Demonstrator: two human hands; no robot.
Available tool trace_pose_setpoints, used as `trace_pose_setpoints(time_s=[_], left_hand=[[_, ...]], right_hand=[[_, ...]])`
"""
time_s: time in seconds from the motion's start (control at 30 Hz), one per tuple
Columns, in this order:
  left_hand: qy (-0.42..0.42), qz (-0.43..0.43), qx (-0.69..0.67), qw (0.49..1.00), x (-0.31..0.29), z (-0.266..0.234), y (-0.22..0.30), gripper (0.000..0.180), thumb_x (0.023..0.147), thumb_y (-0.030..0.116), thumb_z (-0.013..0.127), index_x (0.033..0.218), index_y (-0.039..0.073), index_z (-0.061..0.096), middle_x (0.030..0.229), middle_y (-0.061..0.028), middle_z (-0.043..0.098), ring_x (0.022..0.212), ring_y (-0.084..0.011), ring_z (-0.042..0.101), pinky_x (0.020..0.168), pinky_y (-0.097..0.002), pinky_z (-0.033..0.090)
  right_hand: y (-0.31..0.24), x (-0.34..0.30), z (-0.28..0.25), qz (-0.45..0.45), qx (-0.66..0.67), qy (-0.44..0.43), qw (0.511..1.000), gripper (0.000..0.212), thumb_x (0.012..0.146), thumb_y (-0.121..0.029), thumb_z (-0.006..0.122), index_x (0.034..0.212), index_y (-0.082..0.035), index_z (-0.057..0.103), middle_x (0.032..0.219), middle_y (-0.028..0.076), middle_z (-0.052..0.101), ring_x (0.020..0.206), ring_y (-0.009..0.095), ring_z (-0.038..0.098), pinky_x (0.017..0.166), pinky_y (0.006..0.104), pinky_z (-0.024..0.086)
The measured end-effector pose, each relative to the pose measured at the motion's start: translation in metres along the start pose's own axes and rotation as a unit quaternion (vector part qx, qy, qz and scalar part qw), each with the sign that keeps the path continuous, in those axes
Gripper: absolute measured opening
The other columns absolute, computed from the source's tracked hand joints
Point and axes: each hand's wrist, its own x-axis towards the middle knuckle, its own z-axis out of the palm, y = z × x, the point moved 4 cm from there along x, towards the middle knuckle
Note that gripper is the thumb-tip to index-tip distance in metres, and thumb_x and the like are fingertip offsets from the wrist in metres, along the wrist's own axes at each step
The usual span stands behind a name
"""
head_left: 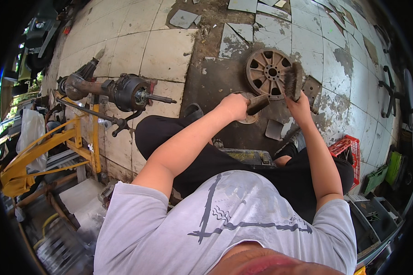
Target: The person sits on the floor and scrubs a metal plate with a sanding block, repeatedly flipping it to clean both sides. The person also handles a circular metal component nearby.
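In my closed right hand (299, 109) is a brush (297, 80) with dark bristles on a block-like back, held upright at the right edge of a large rusty flywheel (265, 65). My left hand (234, 107) grips a dark, flat, slightly curved piece (259, 105), whose kind I cannot make out. Below that piece, a round tan disc (249, 120) shows partly on the floor. The flywheel has a toothed rim, wide openings between its spokes and a ring of holes at the hub. Just right of the brush lies a rusty plate with holes (312, 88).
A small dark square plate (274, 129) lies near my feet, before a dark case (248, 157). At left, an axle-like assembly with a shaft (126, 91) rests by a yellow metal frame (69, 136). A red crate (348, 145) stands at right. Broken tiles (183, 19) litter the far floor.
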Motion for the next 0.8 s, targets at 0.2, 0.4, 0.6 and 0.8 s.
trace_pose_setpoints(time_s=[0.2,0.4,0.6,0.8], left_hand=[[-0.005,0.002,-0.002,1.000,0.001,0.007,-0.001,0.032,0.078,0.029,0.079,0.102,0.008,0.081,0.101,-0.0182,0.078,0.100,-0.0381,0.076,0.089,-0.0488,0.062],[-0.020,-0.009,-0.003,1.000,0.001,0.006,0.004,0.031,0.079,0.023,0.076,0.106,0.010,0.080,0.105,-0.0178,0.079,0.103,-0.0374,0.076,0.090,-0.0486,0.062],[0.000,-0.011,-0.029,1.000,-0.003,0.005,-0.003,0.028,0.077,0.023,0.077,0.101,0.008,0.081,0.104,-0.0185,0.078,0.103,-0.0373,0.076,0.090,-0.0483,0.062],[-0.009,-0.034,-0.046,0.998,-0.006,-0.001,-0.003,0.031,0.077,0.023,0.079,0.103,0.008,0.081,0.104,-0.0198,0.078,0.103,-0.0376,0.076,0.092,-0.0469,0.062]], right_hand=[[-0.016,0.006,-0.007,-0.107,-0.200,0.017,0.974,0.038,0.091,-0.010,0.068,0.129,-0.006,0.064,0.103,0.023,0.075,0.093,0.046,0.071,0.079,0.0483,0.055],[0.001,0.011,0.000,-0.001,-0.046,-0.052,0.998,0.037,0.087,-0.007,0.068,0.124,-0.007,0.064,0.098,0.022,0.075,0.088,0.044,0.072,0.078,0.0521,0.055],[-0.006,0.010,-0.007,-0.060,-0.272,-0.033,0.960,0.041,0.086,-0.007,0.072,0.126,-0.008,0.065,0.103,0.022,0.075,0.105,0.043,0.070,0.084,0.0541,0.055],[-0.028,0.008,0.005,0.004,-0.132,-0.123,0.984,0.043,0.093,-0.019,0.076,0.131,-0.002,0.063,0.110,0.032,0.073,0.112,0.046,0.070,0.095,0.0524,0.054]])
